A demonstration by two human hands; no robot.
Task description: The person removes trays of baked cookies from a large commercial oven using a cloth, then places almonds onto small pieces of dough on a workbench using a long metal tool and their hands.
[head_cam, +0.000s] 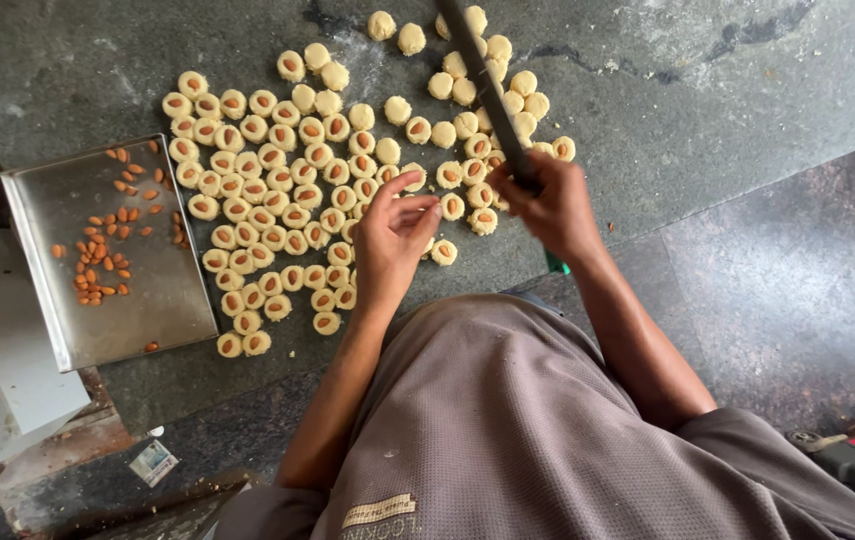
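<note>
**A:** As far as the head view shows, most of the work is behind this person: the big cluster of dough rounds (277, 190) on the dark stone counter (707, 90) towards its left side already carries an almond pressed into nearly every piece.

**B:** And what is left?

**A:** The plain rounds (467, 85) near the far edge, by my judgement; many there have no almond on top (a few are half hidden by the blade). Loose almonds (102, 255) lie thinly on the steel tray (172, 300) at the counter's left edge, so supply is low but not gone.

**B:** The hands?

**A:** The left hand (392, 240) hovers over the near rows, fingers loosely curled, thumb and forefinger apart; I cannot tell whether it pinches anything. The right hand (547, 205) is closed round the handle end of a long dark flat blade (482, 85), which slants away across the plain rounds towards the far edge.

**B:** Any packets or labels?

**A:** Only a small crumpled wrapper (154, 462), pale blue and white, on the floor off the near left corner, and a tan rectangular patch (379, 510) sewn on the grey-brown garment.
</note>
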